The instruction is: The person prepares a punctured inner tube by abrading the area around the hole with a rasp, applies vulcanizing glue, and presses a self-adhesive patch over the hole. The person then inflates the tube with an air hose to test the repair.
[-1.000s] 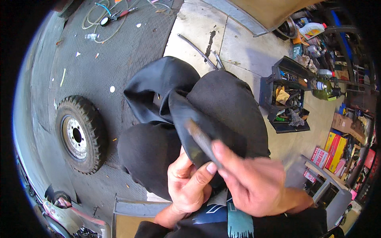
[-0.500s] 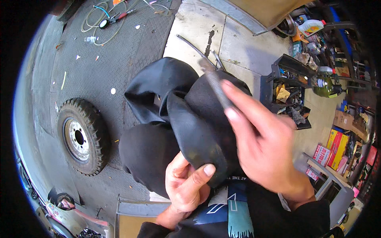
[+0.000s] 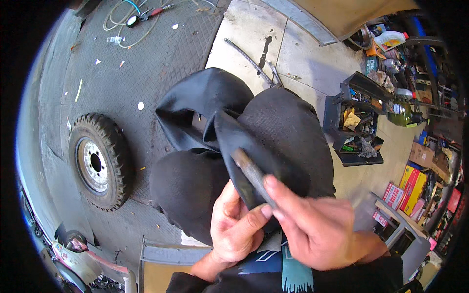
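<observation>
A black rubber inner tube (image 3: pixel 205 93) lies folded over my dark-trousered knees. My left hand (image 3: pixel 237 224) is closed on its near end, thumb on top and fingers beneath. In my right hand (image 3: pixel 317 224) is a grey, rough-faced metal file (image 3: pixel 253 177) with a brownish tip, pressed lengthwise along the tube's surface just beyond my left thumb. My right fingers lie along the file and hide its near end.
To the left stands a knobbly tyre on a pale rim (image 3: pixel 95 163). An air hose with a gauge (image 3: pixel 134 20) lies at the far left. An opened black toolbox (image 3: pixel 337 117) is at right, before cluttered shelves (image 3: pixel 430 97). Dark tyre levers (image 3: pixel 246 61) rest on the pale floor.
My right hand has brought the file down and toward me, from above the tube onto its surface. My left hand keeps its hold on the tube. The view has shifted slightly.
</observation>
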Demonstrator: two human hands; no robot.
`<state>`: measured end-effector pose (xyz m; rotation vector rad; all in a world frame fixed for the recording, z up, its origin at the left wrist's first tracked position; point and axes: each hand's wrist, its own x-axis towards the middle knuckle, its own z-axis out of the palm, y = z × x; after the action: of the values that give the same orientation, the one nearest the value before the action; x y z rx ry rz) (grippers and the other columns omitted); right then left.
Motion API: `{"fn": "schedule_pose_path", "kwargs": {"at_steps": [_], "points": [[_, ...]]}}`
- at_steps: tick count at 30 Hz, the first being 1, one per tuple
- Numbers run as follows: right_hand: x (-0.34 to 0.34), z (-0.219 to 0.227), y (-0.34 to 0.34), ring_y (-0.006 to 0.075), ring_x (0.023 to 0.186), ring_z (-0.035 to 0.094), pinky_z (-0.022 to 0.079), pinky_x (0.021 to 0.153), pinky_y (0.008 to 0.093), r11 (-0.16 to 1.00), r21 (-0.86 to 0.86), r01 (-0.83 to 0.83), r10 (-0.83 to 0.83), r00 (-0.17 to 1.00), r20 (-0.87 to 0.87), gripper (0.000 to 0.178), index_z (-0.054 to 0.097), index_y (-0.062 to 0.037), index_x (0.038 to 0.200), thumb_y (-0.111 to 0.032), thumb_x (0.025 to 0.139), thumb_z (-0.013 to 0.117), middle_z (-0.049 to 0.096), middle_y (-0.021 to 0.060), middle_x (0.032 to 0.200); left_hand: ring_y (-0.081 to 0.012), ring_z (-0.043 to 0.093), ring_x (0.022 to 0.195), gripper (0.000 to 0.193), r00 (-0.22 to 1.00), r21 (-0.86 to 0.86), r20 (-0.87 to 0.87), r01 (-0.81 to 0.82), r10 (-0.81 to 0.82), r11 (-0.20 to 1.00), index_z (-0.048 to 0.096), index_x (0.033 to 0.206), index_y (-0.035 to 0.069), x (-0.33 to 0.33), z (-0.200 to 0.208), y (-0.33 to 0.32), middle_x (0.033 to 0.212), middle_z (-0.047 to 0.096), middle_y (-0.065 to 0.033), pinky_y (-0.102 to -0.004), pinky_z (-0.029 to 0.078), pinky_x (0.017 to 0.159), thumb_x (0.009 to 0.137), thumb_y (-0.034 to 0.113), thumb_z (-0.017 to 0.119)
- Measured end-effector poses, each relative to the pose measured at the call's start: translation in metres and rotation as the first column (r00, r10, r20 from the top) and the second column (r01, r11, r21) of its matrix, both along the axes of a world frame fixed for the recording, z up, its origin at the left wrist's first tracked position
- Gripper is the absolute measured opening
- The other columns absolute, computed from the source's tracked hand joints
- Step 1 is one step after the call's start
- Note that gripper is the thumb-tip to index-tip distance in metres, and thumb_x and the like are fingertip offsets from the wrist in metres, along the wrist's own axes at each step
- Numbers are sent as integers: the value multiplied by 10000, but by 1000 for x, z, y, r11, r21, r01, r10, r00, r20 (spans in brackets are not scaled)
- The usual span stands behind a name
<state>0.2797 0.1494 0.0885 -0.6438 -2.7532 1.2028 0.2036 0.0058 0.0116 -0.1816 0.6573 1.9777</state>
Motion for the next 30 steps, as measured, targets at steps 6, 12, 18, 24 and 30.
{"fn": "schedule_pose_path", "kwargs": {"at_steps": [6, 12, 18, 24, 30], "points": [[-24, -20, 25, 138, 647, 672, 529, 609, 280, 939, 45, 342, -340, 939, -51, 351, 717, -13, 1374, -26, 1024, 686, 782, 123, 944, -250, 620, 1347, 560, 994, 51, -104, -6, 11, 999, 541, 1485, -58, 1, -1, 2, 1405, 673, -163, -385, 446, 1186, 944, -184, 617], [-12, -6, 11, 242, 623, 737, 556, 584, 349, 999, 36, -8, 9, 1000, -30, 440, 687, 2, 1416, 6, 977, 713, 785, 214, 1017, -231, 528, 1440, 617, 998, -35, -68, 15, -18, 999, 505, 1543, -57, -1, -2, 2, 1544, 520, -114, -385, 398, 1222, 950, -159, 640], [-31, 2, 19, 223, 741, 793, 590, 659, 336, 974, 42, 221, -219, 975, -46, 393, 702, 5, 1385, 24, 993, 688, 786, 236, 1050, -256, 447, 1505, 589, 989, -112, -139, 30, -46, 993, 530, 1509, -94, -2, -5, 1, 1615, 423, -122, -361, 323, 1246, 934, -158, 638], [-36, -6, 14, 274, 750, 798, 593, 659, 352, 995, 56, 87, -93, 988, 120, 392, 712, -11, 1374, 17, 983, 700, 774, 235, 1033, -234, 421, 1514, 567, 978, -218, -163, 91, -128, 972, 543, 1505, -90, -4, -5, 1, 1618, 398, -123, -345, 363, 1214, 945, -145, 615], [-19, 13, 10, 271, 778, 808, 609, 707, 324, 996, -64, 57, -56, 998, 9, 426, 696, 25, 1385, 52, 961, 704, 796, 226, 1079, -235, 459, 1471, 551, 979, -135, -188, 49, -75, 990, 549, 1488, -95, -6, -4, 2, 1571, 421, -111, -336, 350, 1213, 943, -146, 606]]}}
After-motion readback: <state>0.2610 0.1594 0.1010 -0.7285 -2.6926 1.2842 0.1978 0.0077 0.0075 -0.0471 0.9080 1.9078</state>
